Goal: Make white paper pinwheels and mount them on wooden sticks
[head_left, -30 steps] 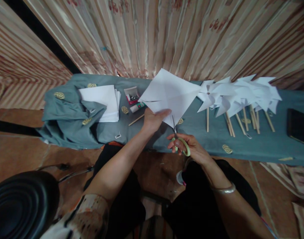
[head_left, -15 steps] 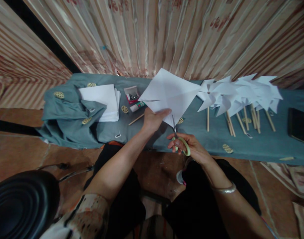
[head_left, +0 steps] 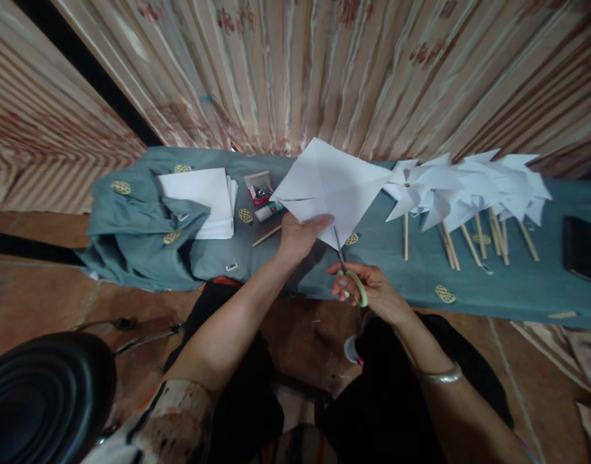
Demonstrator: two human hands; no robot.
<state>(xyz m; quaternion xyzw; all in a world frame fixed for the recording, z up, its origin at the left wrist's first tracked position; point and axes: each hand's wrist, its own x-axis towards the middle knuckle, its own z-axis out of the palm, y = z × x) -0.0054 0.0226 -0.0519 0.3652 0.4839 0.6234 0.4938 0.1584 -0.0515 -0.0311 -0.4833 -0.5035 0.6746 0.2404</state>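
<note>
1. The left hand (head_left: pixel 299 237) has its fingers clamped on a square white paper sheet (head_left: pixel 350 183), thumb on top, over the teal cloth-covered tabletop (head_left: pixel 421 274).
2. The right hand (head_left: pixel 375 289) has its fingers closed around green-handled metal scissors (head_left: pixel 361 289), blades at the sheet's near corner.
3. White paper pinwheels (head_left: pixel 462 187) lie to the right.
</note>
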